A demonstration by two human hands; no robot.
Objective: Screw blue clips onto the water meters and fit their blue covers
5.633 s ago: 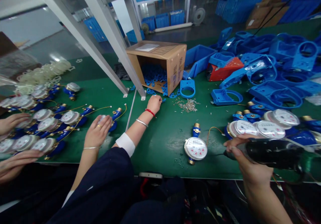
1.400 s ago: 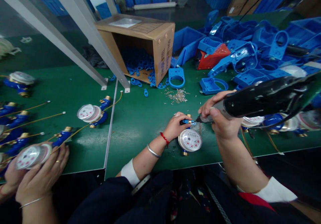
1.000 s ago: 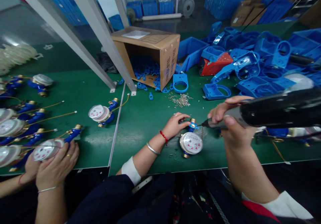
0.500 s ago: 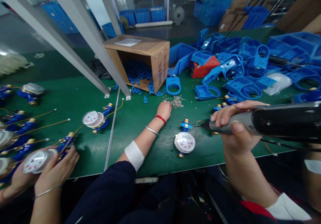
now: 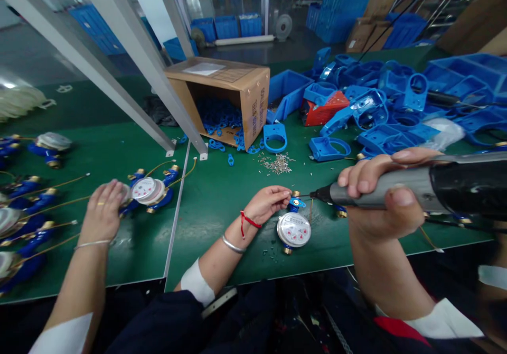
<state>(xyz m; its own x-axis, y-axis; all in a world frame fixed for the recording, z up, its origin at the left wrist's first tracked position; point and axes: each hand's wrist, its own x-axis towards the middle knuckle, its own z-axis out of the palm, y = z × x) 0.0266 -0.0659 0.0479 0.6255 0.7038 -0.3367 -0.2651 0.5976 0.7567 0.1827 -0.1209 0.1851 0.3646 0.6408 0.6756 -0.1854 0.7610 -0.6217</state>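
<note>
Pinching beside the blue clip, the left hand is closed (contents too small to confirm); the meter lies face-up, lower centre, and should stay steady; the right hand grips the power screwdriver, best kept aligned.

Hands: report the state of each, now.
Left hand: fingertips pinched together by the small blue clip; whether they hold anything, can't tell.
Right hand: closed around the power screwdriver.
</note>
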